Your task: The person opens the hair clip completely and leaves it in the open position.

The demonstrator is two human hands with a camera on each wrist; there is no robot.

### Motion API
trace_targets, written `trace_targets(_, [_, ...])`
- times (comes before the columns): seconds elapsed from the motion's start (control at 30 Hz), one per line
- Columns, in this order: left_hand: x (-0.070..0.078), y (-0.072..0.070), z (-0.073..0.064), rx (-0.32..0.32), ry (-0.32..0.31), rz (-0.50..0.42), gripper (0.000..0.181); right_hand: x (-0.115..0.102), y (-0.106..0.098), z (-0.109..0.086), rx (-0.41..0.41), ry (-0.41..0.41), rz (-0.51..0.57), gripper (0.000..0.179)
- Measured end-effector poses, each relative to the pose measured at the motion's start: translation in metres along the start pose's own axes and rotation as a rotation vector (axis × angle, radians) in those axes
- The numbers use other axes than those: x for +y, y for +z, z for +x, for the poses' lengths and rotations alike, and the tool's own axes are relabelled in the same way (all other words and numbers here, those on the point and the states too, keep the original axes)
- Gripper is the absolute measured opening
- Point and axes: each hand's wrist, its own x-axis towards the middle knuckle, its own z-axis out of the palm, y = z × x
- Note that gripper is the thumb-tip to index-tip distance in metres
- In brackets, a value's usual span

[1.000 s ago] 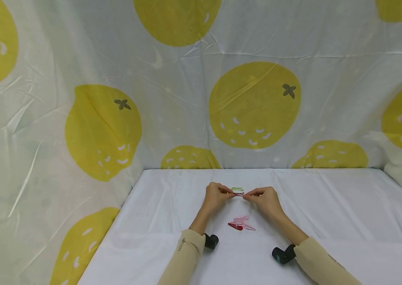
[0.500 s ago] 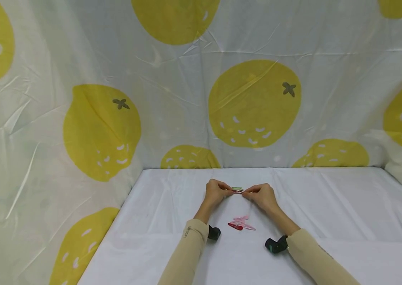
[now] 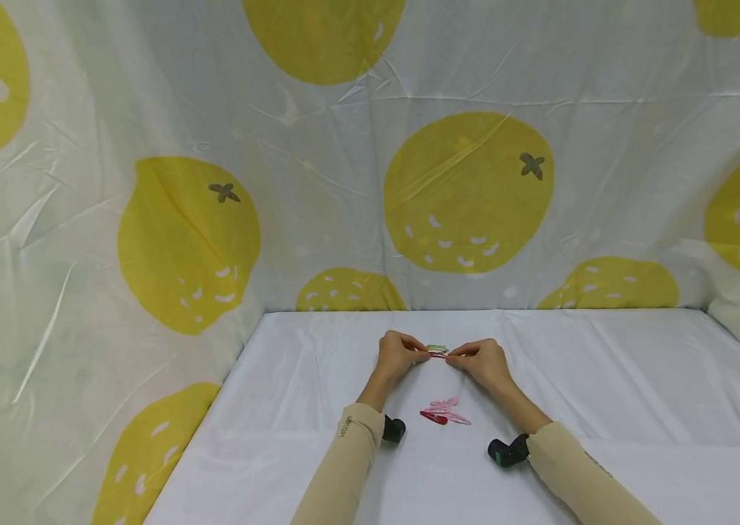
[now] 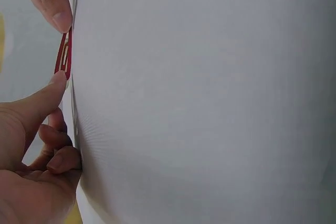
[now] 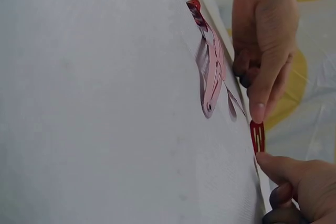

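Observation:
A red snap hair clip (image 4: 63, 59) spans the gap between my two hands. My left hand (image 3: 399, 355) pinches one end between thumb and finger. The other end is pinched by my right hand (image 3: 484, 361). In the right wrist view, the slotted metal back of the red clip (image 5: 257, 139) shows between the two thumbs. Just beyond it in the head view lie green hair clips (image 3: 436, 347) on the white cloth. Closer to the body is a loose pile of pink hair clips (image 3: 445, 402), with a red hair clip (image 3: 434, 418) at its left.
A white cloth (image 3: 317, 379) covers the table, whose far edge meets a hanging curtain (image 3: 317, 219) printed with yellow lemons. Black wrist cameras (image 3: 507, 452) stick out inward from both sleeves, either side of the pile.
Both hands have moved slightly forward with the red hair clip, bringing it close up to the green clips. Over the last half second they have stayed nearly still. The pile has not moved.

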Motion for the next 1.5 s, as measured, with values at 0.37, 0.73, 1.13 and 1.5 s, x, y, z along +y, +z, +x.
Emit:
trace_targets(0.37, [0.005, -0.027, -0.028, -0.128, -0.061, -0.006, 0.012, -0.004, -0.021, -0.026, -0.094, 0.165, 0.106, 0.022])
trace_targets(0.73, [0.010, -0.031, -0.075, -0.309, 0.012, 0.020, 0.014, -0.007, -0.039, -0.075, -0.254, 0.139, 0.124, 0.028])
trace_targets(1.13, [0.011, -0.026, -0.087, -0.326, 0.021, 0.048, 0.014, -0.005, -0.029, -0.087, -0.313, 0.002, 0.127, 0.021])
trace_targets(1.5, [0.012, -0.023, -0.088, -0.325, 0.057, 0.031, 0.013, -0.009, -0.029, -0.090, -0.334, -0.028, 0.108, 0.015])
